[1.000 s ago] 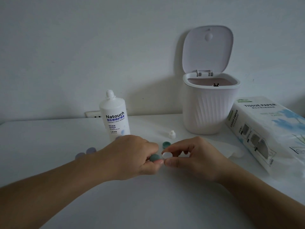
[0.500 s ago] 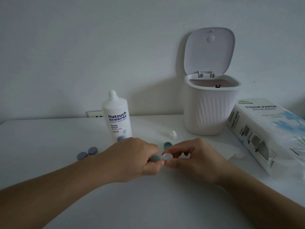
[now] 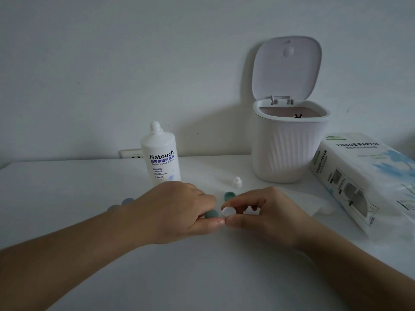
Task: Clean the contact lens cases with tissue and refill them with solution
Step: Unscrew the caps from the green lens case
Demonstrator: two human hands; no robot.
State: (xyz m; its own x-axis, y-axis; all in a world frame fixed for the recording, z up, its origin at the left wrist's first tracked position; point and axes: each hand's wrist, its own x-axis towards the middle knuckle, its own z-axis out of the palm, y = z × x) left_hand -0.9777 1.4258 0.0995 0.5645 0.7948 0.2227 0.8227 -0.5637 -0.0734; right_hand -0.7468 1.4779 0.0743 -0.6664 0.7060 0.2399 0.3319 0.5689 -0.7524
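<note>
Here your left hand (image 3: 177,209) pinches the green lens case (image 3: 211,213), your right hand (image 3: 265,212) pinches its white cap (image 3: 228,211), thumbs touching

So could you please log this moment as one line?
left hand: holds green case | right hand: pinches white cap | solution bottle: uncapped

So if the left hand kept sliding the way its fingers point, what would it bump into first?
Likely the right hand: the left hand, gripping the green lens case, points rightward, and both thumbs already nearly touch. Depth is uncertain.
</note>
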